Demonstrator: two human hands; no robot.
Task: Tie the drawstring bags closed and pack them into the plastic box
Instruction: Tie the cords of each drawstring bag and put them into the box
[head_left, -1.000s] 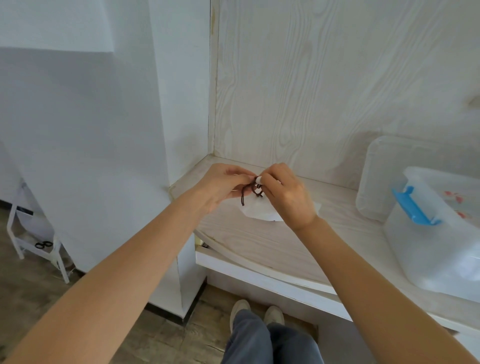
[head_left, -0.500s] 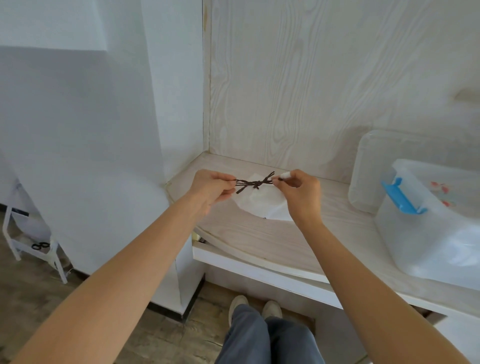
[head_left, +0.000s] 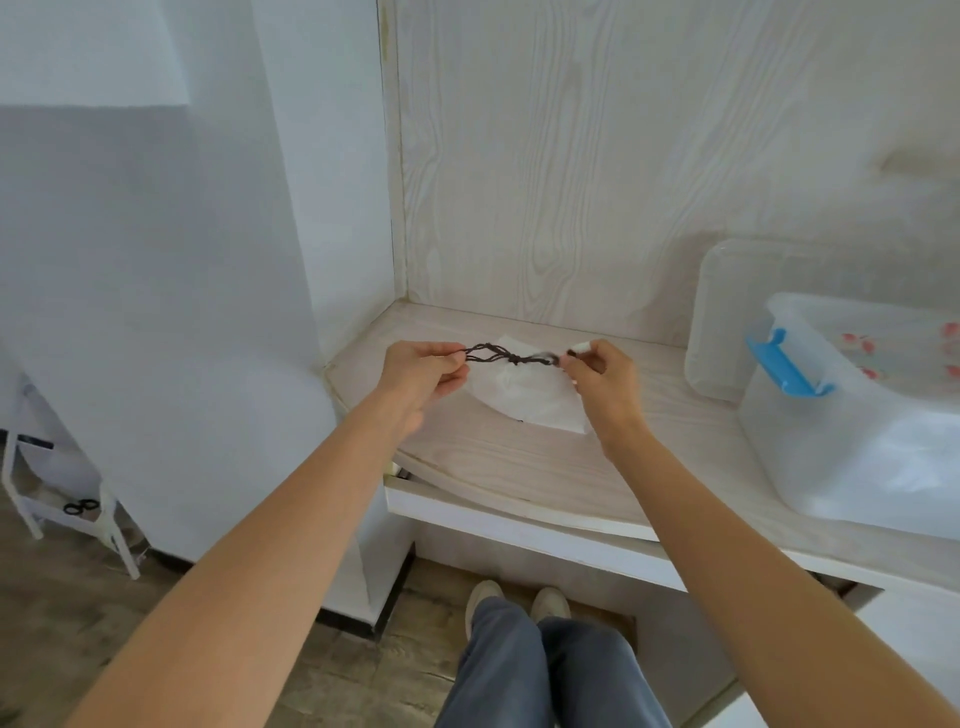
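- Left hand (head_left: 423, 370) pinches the looped end of the dark drawstring (head_left: 511, 356); fingers curled round the cord, thumb on top.
- Right hand (head_left: 602, 375) pinches the other end of the cord between thumb and fingertips. A small white piece shows at that pinch — likely a cord tip or a bit of bag fabric, can't tell which.
- Cord runs roughly level between the two hands with a knot about midway, just above the mouth of the white drawstring bag (head_left: 527, 397). Opposed pull along one line looks meant to cinch the knot down, not lift the bag.
- Bag lies mostly flat on the table (head_left: 519, 467), near the back corner by the wood-grain wall (head_left: 571, 171). Its neck is drawn up toward the knot — the table takes the weight so both hands are free for the cord.
- Plastic box (head_left: 852, 415) sits on the table to the right, well apart from the bag, blue latch (head_left: 784, 361) facing the person. Top looks open; pale contents with red specks inside, likely bags already packed but too blurred to confirm.
- Clear lid (head_left: 722, 312) leans upright against the wall just behind the box, out of the way for loading.
- Judgement: the step in hand is tightening the knot. Packing this bag is not yet done.
- Risk: uneven pull could drag the light bag sideways or leave the knot loose.
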